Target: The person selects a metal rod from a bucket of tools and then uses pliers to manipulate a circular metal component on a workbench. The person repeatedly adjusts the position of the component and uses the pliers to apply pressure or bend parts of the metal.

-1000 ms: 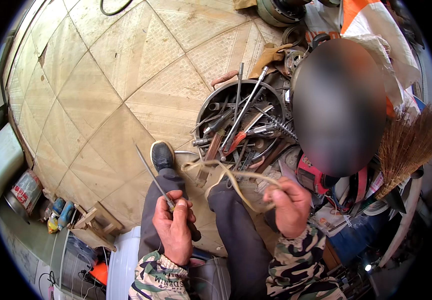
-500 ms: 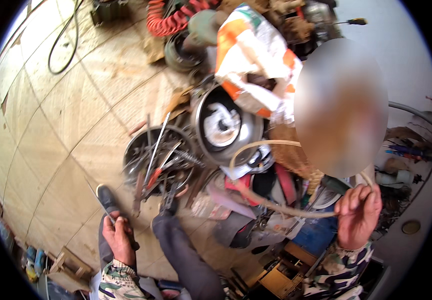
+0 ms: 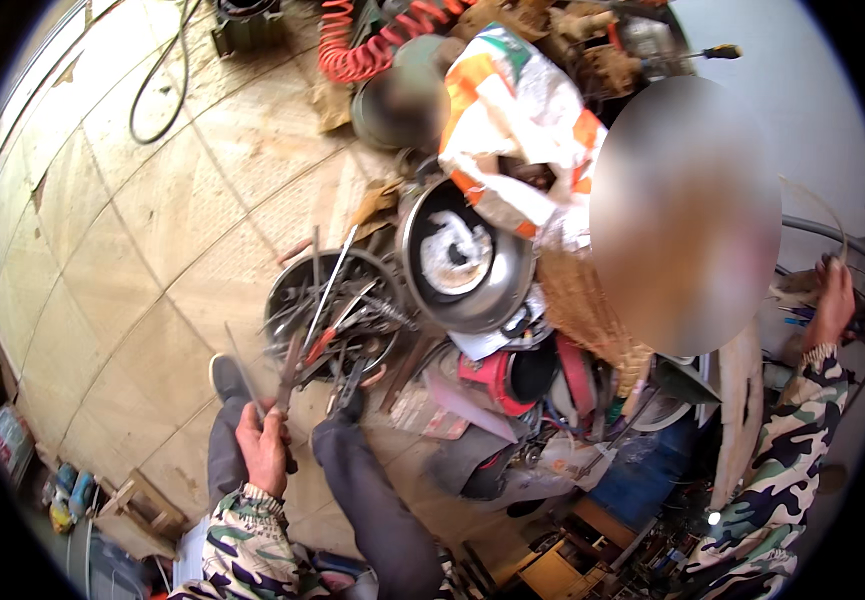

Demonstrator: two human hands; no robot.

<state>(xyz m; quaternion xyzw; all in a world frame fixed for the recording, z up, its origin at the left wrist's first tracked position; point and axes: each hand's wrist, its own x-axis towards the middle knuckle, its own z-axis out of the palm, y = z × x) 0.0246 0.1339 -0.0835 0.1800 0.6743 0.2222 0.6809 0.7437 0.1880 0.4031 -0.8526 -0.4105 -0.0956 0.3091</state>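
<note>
My left hand (image 3: 264, 448) is closed around a thin metal rod-like tool (image 3: 241, 358), which points up and away over my shoe; a dark end shows below the fist. A round metal basin (image 3: 274, 290) full of metal tools stands just beyond it, with red-handled pliers (image 3: 324, 343) on top. My right hand (image 3: 832, 300) is stretched out to the far right by the wall. Its fingers are closed on a thin pale hose (image 3: 824, 203), which curves up from them and is partly blurred.
Beside the basin sits a tilted steel pot (image 3: 505, 285) with a white thing inside. A white and orange sack (image 3: 542, 130), a red coiled hose (image 3: 352, 62) and a blue box (image 3: 642, 480) lie around. A blurred patch hides the right middle. Tiled floor (image 3: 162, 230) spreads at left.
My right hand has moved up and to the right, carrying the pale hose away from the pile, where its loop hung before. My left hand still grips the rod-like tool.
</note>
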